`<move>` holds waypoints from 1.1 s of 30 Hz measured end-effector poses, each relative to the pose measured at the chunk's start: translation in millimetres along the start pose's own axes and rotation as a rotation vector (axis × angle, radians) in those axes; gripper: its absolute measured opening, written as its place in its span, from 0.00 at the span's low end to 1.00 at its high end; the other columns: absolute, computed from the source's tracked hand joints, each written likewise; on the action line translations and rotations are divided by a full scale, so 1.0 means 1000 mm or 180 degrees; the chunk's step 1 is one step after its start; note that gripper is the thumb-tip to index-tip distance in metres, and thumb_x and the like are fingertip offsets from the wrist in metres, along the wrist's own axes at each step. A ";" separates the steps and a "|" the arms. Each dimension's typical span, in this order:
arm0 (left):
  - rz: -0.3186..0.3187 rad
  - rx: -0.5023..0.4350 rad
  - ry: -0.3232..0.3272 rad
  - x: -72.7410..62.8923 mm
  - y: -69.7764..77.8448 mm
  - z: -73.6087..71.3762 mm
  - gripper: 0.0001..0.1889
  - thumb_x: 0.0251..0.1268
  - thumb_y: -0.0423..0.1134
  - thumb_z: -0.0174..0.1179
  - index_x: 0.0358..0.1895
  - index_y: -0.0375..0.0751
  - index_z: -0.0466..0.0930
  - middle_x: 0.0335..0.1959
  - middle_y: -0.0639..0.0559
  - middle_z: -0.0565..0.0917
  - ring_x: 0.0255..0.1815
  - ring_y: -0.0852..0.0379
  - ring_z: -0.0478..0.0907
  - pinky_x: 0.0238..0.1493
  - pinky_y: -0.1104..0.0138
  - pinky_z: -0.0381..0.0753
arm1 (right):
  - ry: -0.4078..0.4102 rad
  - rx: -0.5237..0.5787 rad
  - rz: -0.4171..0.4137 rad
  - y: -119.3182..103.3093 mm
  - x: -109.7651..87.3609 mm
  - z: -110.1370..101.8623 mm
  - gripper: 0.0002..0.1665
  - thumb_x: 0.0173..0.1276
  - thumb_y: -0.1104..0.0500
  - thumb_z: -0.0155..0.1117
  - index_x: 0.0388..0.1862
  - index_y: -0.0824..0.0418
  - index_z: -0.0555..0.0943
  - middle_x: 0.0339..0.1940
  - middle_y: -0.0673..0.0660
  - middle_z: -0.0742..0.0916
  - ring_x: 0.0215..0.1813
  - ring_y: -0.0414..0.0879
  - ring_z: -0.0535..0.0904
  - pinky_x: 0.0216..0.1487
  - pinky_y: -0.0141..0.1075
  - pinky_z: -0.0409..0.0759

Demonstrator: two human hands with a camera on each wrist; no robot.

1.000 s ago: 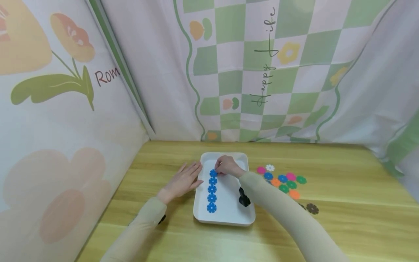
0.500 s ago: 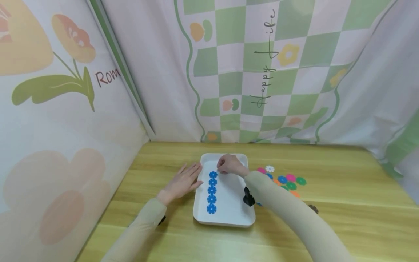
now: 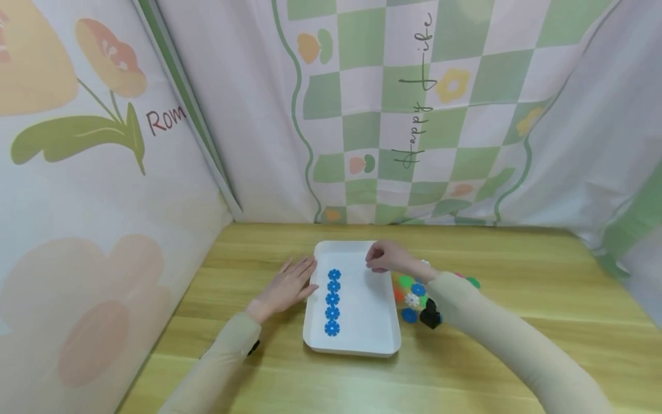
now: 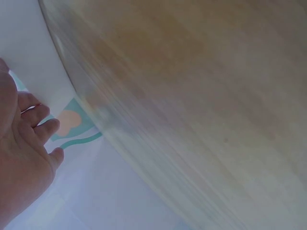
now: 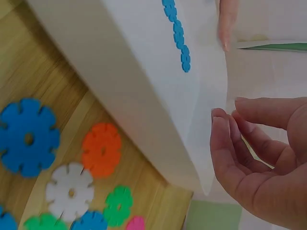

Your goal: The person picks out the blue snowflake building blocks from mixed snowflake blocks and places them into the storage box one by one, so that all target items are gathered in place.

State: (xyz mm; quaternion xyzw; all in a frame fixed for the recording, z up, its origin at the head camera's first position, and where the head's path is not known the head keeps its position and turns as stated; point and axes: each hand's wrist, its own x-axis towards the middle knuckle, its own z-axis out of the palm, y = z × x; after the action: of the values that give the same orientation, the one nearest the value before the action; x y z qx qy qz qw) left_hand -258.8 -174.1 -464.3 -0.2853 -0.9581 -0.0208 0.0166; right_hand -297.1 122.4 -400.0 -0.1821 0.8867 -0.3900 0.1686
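Note:
A white tray (image 3: 365,322) lies on the table, with several blue snowflake discs (image 3: 333,299) in a straight row along its left side. My left hand (image 3: 286,287) rests against the tray's left rim, fingers straight and holding nothing. Above the tray's far right edge hovers my right hand (image 3: 394,257), apart from the discs. The right wrist view shows this right hand (image 5: 261,158) with loosely curled fingers and nothing visible between thumb and fingertips. In the left wrist view, part of the left hand (image 4: 26,139) shows at the edge.
Loose discs lie right of the tray, including a blue disc (image 5: 29,139), an orange disc (image 5: 101,149) and a white disc (image 5: 70,192). The right forearm covers part of that pile. A patterned curtain (image 3: 408,115) hangs behind the wooden table (image 3: 517,276).
My right hand has moved away from the top of the blue row, rightward to the tray's right rim. The row stays in place. My left hand has stayed at the left rim.

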 end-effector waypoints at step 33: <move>-0.0054 -0.0034 -0.0072 -0.002 0.005 -0.005 0.35 0.79 0.58 0.40 0.78 0.38 0.54 0.80 0.45 0.56 0.81 0.47 0.55 0.81 0.47 0.52 | 0.0399 -0.0660 0.0379 0.101 -0.087 -0.067 0.14 0.62 0.64 0.66 0.42 0.74 0.80 0.35 0.64 0.86 0.35 0.46 0.80 0.36 0.36 0.82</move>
State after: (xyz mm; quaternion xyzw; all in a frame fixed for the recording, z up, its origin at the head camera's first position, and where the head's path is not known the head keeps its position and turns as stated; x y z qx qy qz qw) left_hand -254.6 -171.1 -459.4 -0.2774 -0.9605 -0.0228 0.0041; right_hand -269.8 268.1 -419.4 -0.1208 0.9403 -0.2962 0.1160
